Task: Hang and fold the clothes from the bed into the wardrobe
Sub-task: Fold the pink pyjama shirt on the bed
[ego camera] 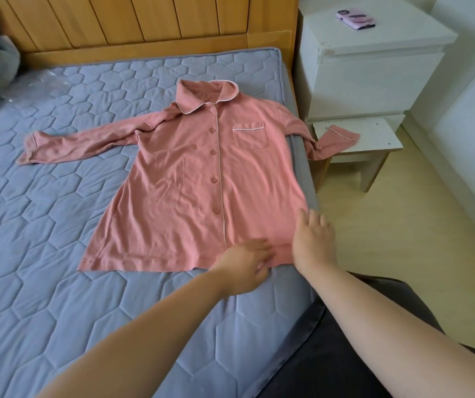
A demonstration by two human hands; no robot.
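Your left grip [246, 261] and right grip [313, 239] rest flat-fingered (holding nothing) on the pink shirt [202, 173], probably smoothing its hem for folding.

Both arms bare, extended forward. Left hand [245, 262]: palm down, fingers extended toward right, slightly blurred. Right hand [313, 239]: palm down, fingers straight, slightly spread, pointing forward. Hands near each other, apart. Neither hand gripping.
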